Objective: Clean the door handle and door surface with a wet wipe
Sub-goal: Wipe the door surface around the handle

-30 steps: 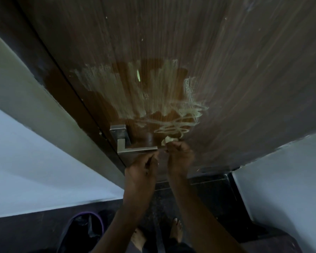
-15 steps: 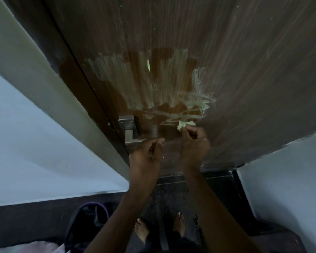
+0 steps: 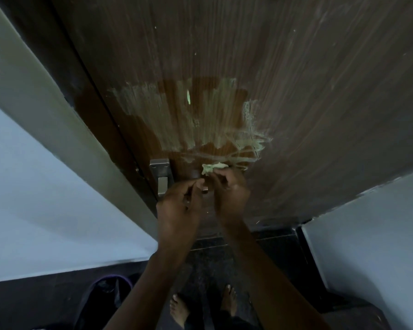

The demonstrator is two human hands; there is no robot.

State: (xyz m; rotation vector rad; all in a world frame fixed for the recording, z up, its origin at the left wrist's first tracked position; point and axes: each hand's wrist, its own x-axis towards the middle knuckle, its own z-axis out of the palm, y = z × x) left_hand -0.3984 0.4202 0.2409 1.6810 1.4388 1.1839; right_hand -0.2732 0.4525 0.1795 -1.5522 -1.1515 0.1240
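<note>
A dark brown wooden door (image 3: 296, 91) fills the upper view, with a pale greenish smear (image 3: 200, 120) above its metal handle (image 3: 161, 172). My right hand (image 3: 229, 194) pinches a small crumpled wet wipe (image 3: 211, 167) against the door, just below the smear's streaky lower edge. My left hand (image 3: 179, 208) sits over the lever part of the handle with its fingers curled; the lever is mostly hidden behind it, and whether the fingers grip it is unclear.
A pale door frame (image 3: 57, 129) runs diagonally on the left beside a white wall (image 3: 34, 210). Another white wall (image 3: 372, 246) stands at the right. My bare feet (image 3: 200, 308) are on a dark floor, with a dark bag (image 3: 103, 301) at lower left.
My right hand has moved the wipe up from the handle's end to the lower edge of the smear. My left hand stays at the handle lever.
</note>
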